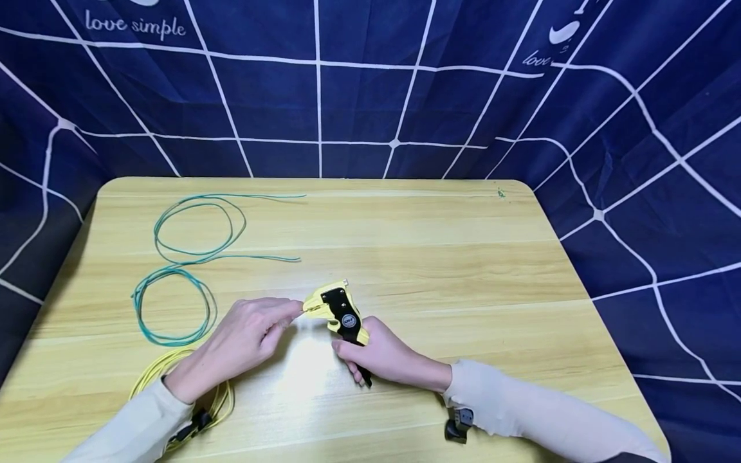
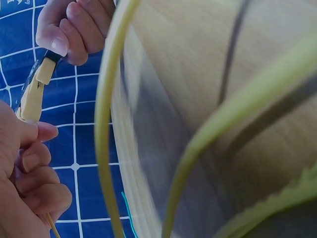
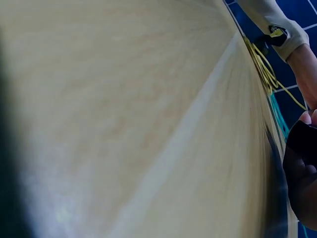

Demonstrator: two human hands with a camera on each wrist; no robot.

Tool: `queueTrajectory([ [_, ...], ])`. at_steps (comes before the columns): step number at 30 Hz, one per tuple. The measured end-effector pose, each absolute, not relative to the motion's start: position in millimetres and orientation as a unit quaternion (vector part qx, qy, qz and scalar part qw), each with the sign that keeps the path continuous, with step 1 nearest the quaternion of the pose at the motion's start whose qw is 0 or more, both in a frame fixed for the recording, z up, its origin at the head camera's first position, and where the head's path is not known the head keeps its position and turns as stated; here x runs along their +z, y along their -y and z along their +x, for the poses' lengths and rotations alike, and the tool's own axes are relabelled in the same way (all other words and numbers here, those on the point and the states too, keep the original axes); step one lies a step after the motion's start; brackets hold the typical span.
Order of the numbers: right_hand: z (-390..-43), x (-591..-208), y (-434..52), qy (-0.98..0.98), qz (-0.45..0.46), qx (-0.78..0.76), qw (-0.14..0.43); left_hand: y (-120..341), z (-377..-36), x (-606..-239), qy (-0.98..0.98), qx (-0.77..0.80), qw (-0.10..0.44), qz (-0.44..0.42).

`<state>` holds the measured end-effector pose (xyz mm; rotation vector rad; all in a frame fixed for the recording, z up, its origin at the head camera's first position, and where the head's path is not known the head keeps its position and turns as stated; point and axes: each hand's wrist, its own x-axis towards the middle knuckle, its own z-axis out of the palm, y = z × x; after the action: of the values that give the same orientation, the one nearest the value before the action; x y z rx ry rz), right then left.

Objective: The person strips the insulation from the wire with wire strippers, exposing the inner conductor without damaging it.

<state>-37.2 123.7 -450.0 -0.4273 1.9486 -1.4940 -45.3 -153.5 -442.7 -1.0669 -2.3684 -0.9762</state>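
Note:
My right hand [image 1: 384,354] grips the handles of a yellow and black wire stripper [image 1: 347,315], whose head points up and to the left. At the left side of that head, my left hand [image 1: 249,334] has its thumb and forefinger together, right at the stripper's mouth. In the left wrist view a yellow wire [image 2: 52,225] runs out below the curled fingers of the left hand [image 2: 34,168]. The wire's tip is hidden at the stripper. A coil of yellow wire [image 1: 155,370] lies beneath the left forearm.
Two loose coils of green wire lie on the left of the wooden table [image 1: 463,276]: an upper one [image 1: 260,256] with two ends stretched right, and a tighter lower one [image 1: 173,341]. Small green scraps [image 1: 500,192] sit at the far right corner. Blue gridded cloth [image 1: 278,96] hangs around the table.

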Motion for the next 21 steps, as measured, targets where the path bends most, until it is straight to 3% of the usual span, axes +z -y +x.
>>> queueTrajectory([
  [11,-34.8,-453.0,-117.8,-0.757,-0.114,-0.572,0.296,153.5,-46.6,-442.7,0.839,-0.342,0.176,-0.384],
  [21,-35.3,-455.0,-122.4,-0.714,-0.113,-0.608,0.328,155.7,-46.3,-443.0,0.847,-0.332,0.157,-0.384],
])
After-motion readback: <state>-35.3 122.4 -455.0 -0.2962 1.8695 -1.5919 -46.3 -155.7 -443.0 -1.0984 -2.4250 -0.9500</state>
